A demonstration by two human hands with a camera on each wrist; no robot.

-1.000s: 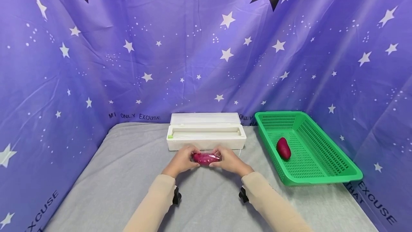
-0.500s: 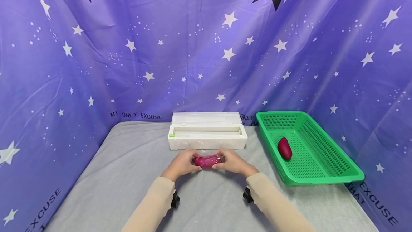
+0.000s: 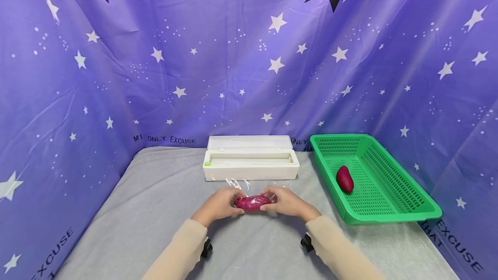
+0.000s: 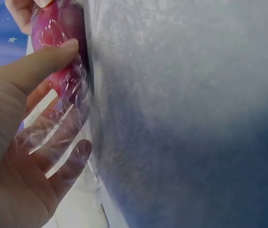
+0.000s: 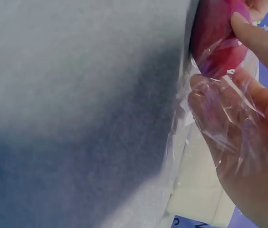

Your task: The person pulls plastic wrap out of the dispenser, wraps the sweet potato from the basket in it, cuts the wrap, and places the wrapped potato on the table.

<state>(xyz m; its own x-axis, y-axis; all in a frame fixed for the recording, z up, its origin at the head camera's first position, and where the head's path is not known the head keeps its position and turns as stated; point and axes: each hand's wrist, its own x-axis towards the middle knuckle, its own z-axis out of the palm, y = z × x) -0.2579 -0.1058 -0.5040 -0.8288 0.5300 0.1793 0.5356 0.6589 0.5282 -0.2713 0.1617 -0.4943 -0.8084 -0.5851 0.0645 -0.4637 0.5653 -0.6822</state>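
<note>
A purple-red sweet potato (image 3: 253, 203) lies lengthwise between the two hands over the grey cloth, with clear cling film around it. My left hand (image 3: 221, 203) grips its left end, thumb pressed along the near side. At the right end, my right hand (image 3: 289, 202) pinches it in the same way. In the left wrist view, loose film (image 4: 53, 121) spreads over the fingers beyond the potato's end. Crinkled film (image 5: 229, 114) likewise covers several fingers in the right wrist view. Behind the hands is a white cling film dispenser (image 3: 250, 173), lid raised, a roll inside.
To the right stands a green plastic basket (image 3: 393, 218) with a second purple-red sweet potato (image 3: 345, 179) in it. A grey cloth (image 3: 155, 228) covers the table. Purple star-patterned curtains (image 3: 233, 55) enclose the back and sides.
Both hands have drawn the sweet potato toward the body, away from the dispenser, and it has turned between them. Film now shows stretched between it and the dispenser.
</note>
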